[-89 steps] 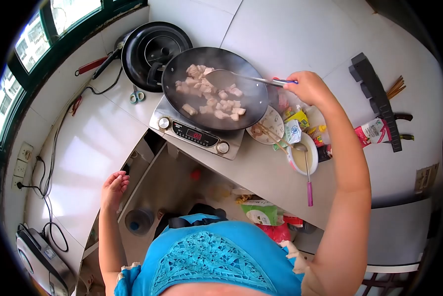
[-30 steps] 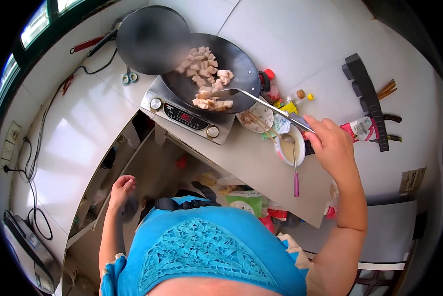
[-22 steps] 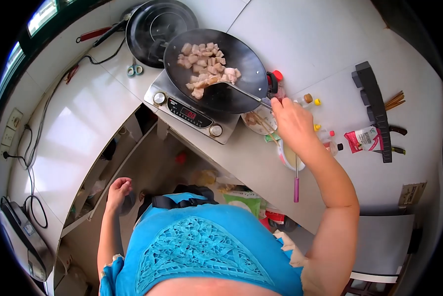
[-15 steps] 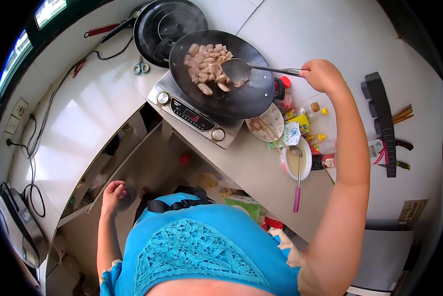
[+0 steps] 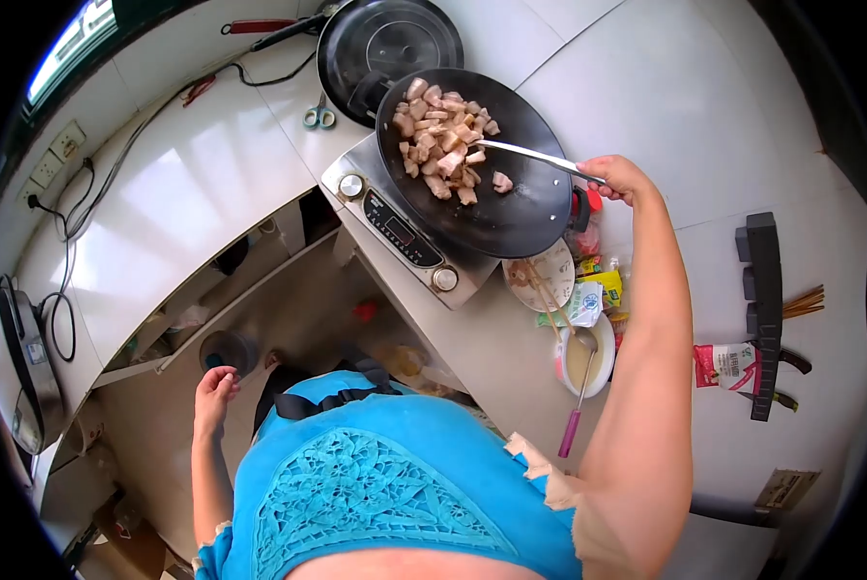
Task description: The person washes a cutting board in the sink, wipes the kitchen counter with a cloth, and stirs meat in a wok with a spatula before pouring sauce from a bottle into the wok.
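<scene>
My right hand [image 5: 619,179] grips the dark end of a ladle [image 5: 535,155], whose metal shaft slopes down into a black wok [image 5: 525,208]. The ladle's bowl is mostly hidden among chunks of pale, partly browned meat [image 5: 443,135]. One piece lies apart near the wok's middle. Under the wok is a silver electric cooker [image 5: 409,237] with two knobs and a dark panel. My left hand [image 5: 217,387] hangs low at the left, away from the counter, its fingers loosely curled with nothing visible in them.
A plate [image 5: 540,275] with chopsticks and a white bowl [image 5: 598,372] holding pale liquid and a purple-handled spoon [image 5: 577,416] stand right of the cooker. Behind are a black lid [image 5: 390,48] and scissors [image 5: 318,114]. A knife rack [image 5: 764,319] is at the far right.
The ladle has turned from showing its round bowl to dipping among the meat, and the pieces have shifted. The view has swung, moving the counter things right and down. My left hand remains low.
</scene>
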### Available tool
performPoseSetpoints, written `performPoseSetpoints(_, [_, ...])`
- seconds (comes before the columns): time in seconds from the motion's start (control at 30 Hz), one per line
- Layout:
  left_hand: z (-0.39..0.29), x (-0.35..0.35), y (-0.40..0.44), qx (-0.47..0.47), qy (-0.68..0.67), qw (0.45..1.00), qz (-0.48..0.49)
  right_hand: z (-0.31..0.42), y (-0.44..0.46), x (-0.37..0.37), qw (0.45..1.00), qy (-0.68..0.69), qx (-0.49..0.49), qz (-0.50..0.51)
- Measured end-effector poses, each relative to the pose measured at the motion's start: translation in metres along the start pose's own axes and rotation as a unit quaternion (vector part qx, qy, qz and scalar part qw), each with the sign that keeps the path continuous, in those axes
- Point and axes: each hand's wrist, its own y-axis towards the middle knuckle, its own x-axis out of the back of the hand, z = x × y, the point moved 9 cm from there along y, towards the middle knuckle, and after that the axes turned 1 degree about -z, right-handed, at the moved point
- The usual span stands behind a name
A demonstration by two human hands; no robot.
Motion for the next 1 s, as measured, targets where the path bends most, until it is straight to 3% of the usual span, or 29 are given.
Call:
performPoseSetpoints(0.13, [-0.003, -0.005, 0.018, -0.014, 0.011, 0.999, 0.044, 0.07, -0.057, 0.004, 0.968, -0.166, 0.176, -0.066])
performPoseSetpoints(0.33, [-0.039, -0.032, 0.048, -0.054, 0.046, 0.992, 0.106, 0.128, -0.208, -0.052, 0.773, -0.507, 0.317, -0.212])
performPoseSetpoints(0.53, [-0.039, -0.031, 0.065, -0.062, 0.054, 0.987, 0.14, 0.145, -0.309, -0.062, 0.741, -0.524, 0.313, -0.28])
performPoseSetpoints(0.63, [-0.03, -0.023, 0.071, -0.063, 0.059, 0.985, 0.149, 0.136, -0.289, -0.084, 0.745, -0.513, 0.329, -0.271])
performPoseSetpoints(0.7, [-0.025, -0.021, 0.072, -0.059, 0.056, 0.984, 0.159, 0.127, -0.25, -0.1, 0.711, -0.521, 0.339, -0.329])
performPoseSetpoints(0.83, [-0.024, -0.019, 0.065, -0.027, 0.029, 0.986, 0.163, 0.112, -0.18, -0.108, 0.703, -0.536, 0.282, -0.374])
performPoseSetpoints(1.0, [-0.026, -0.012, 0.057, -0.004, 0.026, 0.989, 0.143, 0.067, -0.196, -0.096, 0.722, -0.548, 0.231, -0.354])
